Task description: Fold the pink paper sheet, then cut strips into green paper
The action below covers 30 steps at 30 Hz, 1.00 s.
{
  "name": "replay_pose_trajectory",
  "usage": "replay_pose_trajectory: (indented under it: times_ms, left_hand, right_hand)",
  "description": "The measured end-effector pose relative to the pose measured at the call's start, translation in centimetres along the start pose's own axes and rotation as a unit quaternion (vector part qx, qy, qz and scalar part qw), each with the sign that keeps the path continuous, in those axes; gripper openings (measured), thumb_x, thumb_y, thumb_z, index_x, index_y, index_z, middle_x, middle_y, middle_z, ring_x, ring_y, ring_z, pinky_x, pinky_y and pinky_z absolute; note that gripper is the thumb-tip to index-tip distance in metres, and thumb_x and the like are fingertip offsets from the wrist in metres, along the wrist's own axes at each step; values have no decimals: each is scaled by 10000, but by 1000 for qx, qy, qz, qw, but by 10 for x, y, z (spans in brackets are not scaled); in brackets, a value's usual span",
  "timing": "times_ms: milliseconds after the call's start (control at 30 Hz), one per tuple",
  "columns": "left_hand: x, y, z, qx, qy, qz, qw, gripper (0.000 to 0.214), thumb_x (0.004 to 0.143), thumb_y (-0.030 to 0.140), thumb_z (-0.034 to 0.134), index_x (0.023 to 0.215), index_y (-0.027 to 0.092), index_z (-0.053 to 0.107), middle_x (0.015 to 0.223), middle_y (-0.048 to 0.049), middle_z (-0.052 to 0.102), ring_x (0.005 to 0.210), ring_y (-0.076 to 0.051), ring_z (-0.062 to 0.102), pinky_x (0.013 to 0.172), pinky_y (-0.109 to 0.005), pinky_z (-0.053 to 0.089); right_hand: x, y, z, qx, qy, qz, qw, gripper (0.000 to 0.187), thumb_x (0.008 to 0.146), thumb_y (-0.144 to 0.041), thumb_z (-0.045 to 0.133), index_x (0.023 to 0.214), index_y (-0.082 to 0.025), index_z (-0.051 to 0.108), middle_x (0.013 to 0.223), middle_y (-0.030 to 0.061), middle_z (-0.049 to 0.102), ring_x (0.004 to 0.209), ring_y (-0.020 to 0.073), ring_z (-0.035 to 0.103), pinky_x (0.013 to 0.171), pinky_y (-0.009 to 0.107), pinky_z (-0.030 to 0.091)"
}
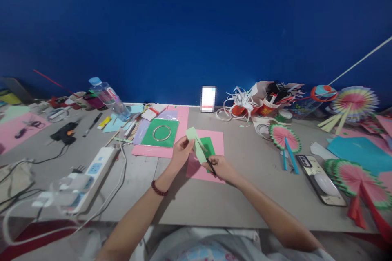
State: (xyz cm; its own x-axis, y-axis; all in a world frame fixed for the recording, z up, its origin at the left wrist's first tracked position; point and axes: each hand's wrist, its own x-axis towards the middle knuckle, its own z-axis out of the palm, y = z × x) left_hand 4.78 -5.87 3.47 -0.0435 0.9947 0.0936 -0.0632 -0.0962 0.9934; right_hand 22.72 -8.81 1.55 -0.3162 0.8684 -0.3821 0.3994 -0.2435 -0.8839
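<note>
My left hand (183, 149) is closed on a strip of light green paper (199, 151), pinched near its upper end between thumb and fingers. At the strip's lower end, my right hand (218, 166) is closed around scissors (211, 166) with a dark handle; their blades are mostly hidden by the paper and fingers. Beneath both hands lies a pink sheet (218, 140) with a darker green piece of paper (208, 147) on it. To the left, a metal ring (161, 133) rests on a green paper pack (147, 138).
A power strip (98, 167) with cables, a glue gun (65, 132) and a tilted water bottle (110, 98) are at left. On the right are watermelon-coloured paper fans (286, 138), a phone (320, 179) and red cups (266, 108) of tools. A blue wall (196, 28) stands behind.
</note>
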Motion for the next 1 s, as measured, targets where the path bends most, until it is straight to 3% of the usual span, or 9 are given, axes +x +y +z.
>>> replay_pose_trajectory:
  times_ms: [333, 633, 1000]
  left_hand:
    - [-4, -2, 6, 0, -44, -24, 999, 344, 751, 471, 673, 653, 157, 572, 576, 21, 523, 530, -89, 453, 516, -208, 372]
    - [-4, -1, 7, -5, -40, -32, 999, 351, 728, 487, 690, 672, 155, 594, 571, 20, 527, 523, -92, 454, 505, -208, 374]
    - [-4, 0, 7, -3, -44, -32, 999, 364, 724, 502, 690, 652, 160, 588, 561, 15, 545, 521, -101, 486, 514, -218, 393]
  right_hand:
    - [-3, -10, -1, 16, -4, 1, 1000, 394, 730, -517, 632, 599, -201, 437, 474, -66, 506, 325, 48, 377, 261, 158, 241]
    - [-4, -12, -1, 16, -8, 3, 1000, 386, 744, -516, 610, 601, -202, 438, 469, -69, 494, 313, 41, 341, 263, 162, 232]
    - [-3, -10, 1, 26, 4, -13, 1000, 375, 727, -491, 627, 580, -197, 447, 464, -53, 491, 370, 54, 394, 325, 162, 281]
